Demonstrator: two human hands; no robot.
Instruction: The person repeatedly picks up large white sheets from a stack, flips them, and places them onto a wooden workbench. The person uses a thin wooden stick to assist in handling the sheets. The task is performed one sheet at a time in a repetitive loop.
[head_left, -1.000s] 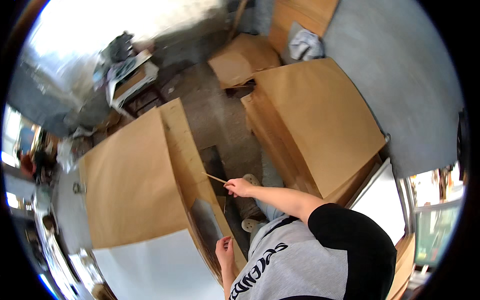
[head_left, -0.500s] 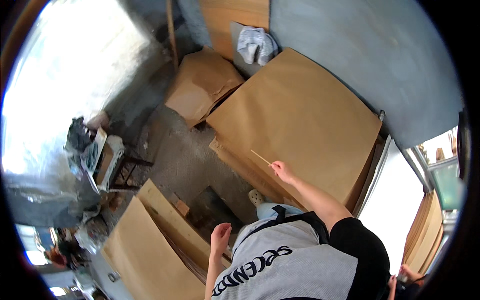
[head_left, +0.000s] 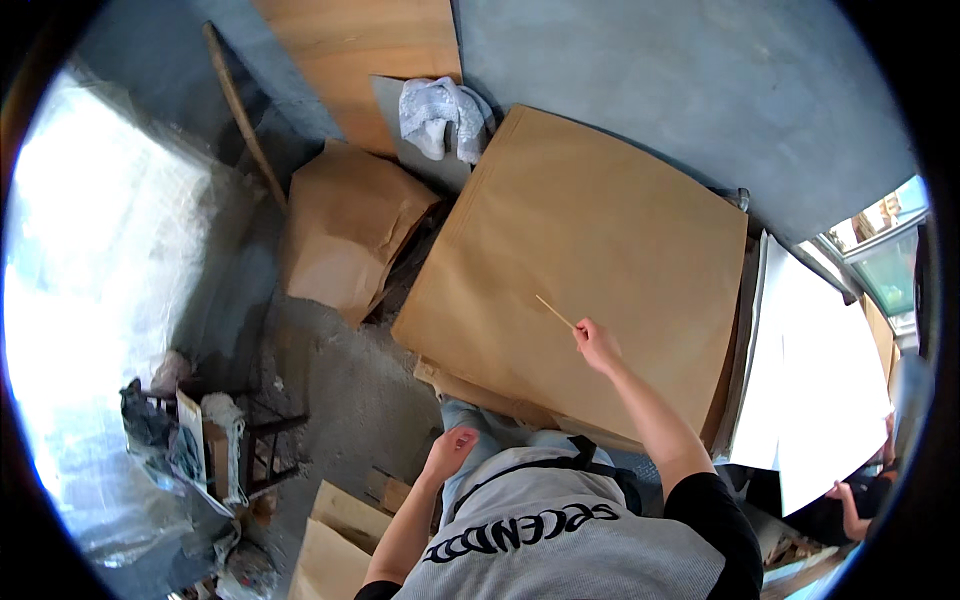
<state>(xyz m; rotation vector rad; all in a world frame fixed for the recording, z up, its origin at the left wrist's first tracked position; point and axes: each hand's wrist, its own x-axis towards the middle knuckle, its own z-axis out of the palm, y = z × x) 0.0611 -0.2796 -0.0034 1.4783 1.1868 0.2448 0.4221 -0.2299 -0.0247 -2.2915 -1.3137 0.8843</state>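
A large stack of brown paper sheets (head_left: pixel 600 230) lies flat in front of me. Over its near part, my right hand (head_left: pixel 598 347) is closed around the end of a thin, light wooden stick (head_left: pixel 555 311). The stick points to the far left, above the top sheet; whether its tip touches the paper I cannot tell. My left hand (head_left: pixel 452 452) hangs by my left thigh, apart from the stack, its fingers curled in with nothing visible in them.
Crumpled brown paper (head_left: pixel 345 225) covers something left of the stack. A cluttered stool (head_left: pixel 250 440) stands further left, and another brown stack (head_left: pixel 335 550) lies lower left. A grey cloth (head_left: pixel 445 112) hangs at the back. At right, a co-worker's hand (head_left: pixel 840 492) touches a white sheet (head_left: pixel 810 370).
My body and view have turned toward the stack. My right hand has carried the stick further over the paper. The co-worker's white sheet at right has shifted and spread outward.
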